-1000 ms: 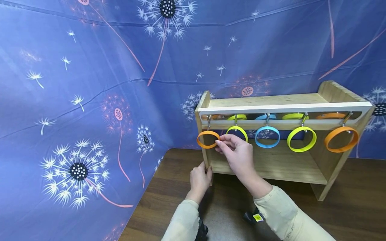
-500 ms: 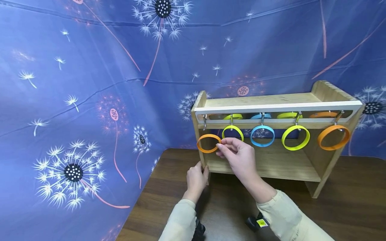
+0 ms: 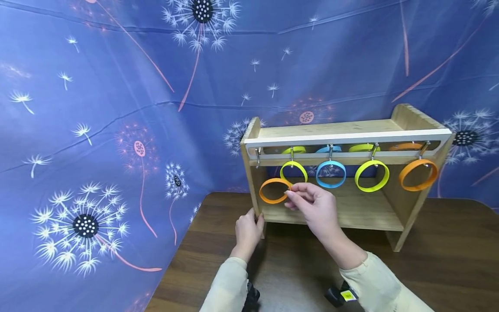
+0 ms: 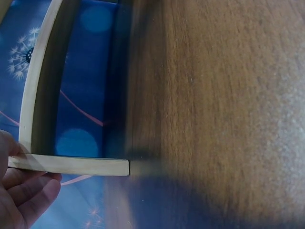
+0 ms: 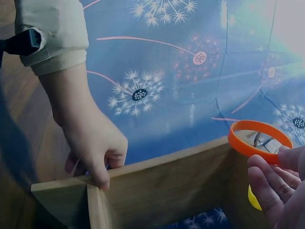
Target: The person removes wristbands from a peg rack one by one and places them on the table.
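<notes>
An orange ring (image 3: pixel 267 200) is pinched at its right edge between the thumb and fingers of the right hand (image 3: pixel 317 210), below and in front of the leftmost hook (image 3: pixel 257 158), which holds nothing. In the right wrist view the orange ring (image 5: pixel 238 142) appears tilted beside the right hand (image 5: pixel 281 191). The left hand (image 3: pixel 247 232) grips the lower left side panel of the wooden shelf (image 3: pixel 249 177); in the left wrist view the left hand (image 4: pixel 24 195) has thumb and fingers on either side of that panel (image 4: pixel 90 166).
On the other hooks hang a yellow-green ring (image 3: pixel 282 173), a blue ring (image 3: pixel 318 175), another yellow-green ring (image 3: pixel 358 180) and an orange ring (image 3: pixel 401 177). The shelf stands on a brown wooden table (image 3: pixel 448 242). A blue dandelion-print cloth (image 3: pixel 117 108) hangs behind and at the left.
The right hand has drawn the orange ring off the leftmost hook, down and toward the camera. The left hand keeps its grip on the panel. The head view has shifted slightly right.
</notes>
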Motion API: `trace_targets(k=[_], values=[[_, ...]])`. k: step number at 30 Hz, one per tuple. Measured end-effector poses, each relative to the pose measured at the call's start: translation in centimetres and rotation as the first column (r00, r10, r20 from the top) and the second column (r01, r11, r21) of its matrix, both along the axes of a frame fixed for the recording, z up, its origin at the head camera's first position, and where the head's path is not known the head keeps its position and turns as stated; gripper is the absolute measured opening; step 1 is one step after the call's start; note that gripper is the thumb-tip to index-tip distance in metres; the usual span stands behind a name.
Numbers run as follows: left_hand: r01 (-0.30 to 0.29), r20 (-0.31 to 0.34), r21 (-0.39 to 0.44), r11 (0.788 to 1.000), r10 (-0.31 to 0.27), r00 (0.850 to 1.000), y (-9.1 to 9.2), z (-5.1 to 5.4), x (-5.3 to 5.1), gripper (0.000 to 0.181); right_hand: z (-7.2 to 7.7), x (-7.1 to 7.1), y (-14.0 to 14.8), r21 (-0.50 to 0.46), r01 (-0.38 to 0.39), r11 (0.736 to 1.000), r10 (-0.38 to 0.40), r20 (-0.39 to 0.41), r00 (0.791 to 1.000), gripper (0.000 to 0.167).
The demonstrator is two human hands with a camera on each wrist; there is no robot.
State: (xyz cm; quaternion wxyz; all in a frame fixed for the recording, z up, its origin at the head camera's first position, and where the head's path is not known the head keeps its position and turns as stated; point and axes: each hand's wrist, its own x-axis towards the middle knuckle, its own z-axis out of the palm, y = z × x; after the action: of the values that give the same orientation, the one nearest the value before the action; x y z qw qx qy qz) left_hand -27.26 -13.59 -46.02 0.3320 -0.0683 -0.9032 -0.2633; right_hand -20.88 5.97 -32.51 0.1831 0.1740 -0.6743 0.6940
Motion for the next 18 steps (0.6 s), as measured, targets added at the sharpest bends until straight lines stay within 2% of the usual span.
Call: trace_targets(k=[9,18], values=[[-0.012,-0.010,-0.006,1.000,0.012,1.000,-0.1,-0.2,-0.1,0.015,-0.7,0.5,1.4,0.030,0.033,0.999,-0.034,0.030,0.999,0.022],[-0.010,-0.009,-0.002,1.000,0.010,1.000,0.0,-0.1,-0.1,0.017,-1.2,1.2,2.5,0.039,0.029,0.999,-0.031,0.063,0.998,0.024]])
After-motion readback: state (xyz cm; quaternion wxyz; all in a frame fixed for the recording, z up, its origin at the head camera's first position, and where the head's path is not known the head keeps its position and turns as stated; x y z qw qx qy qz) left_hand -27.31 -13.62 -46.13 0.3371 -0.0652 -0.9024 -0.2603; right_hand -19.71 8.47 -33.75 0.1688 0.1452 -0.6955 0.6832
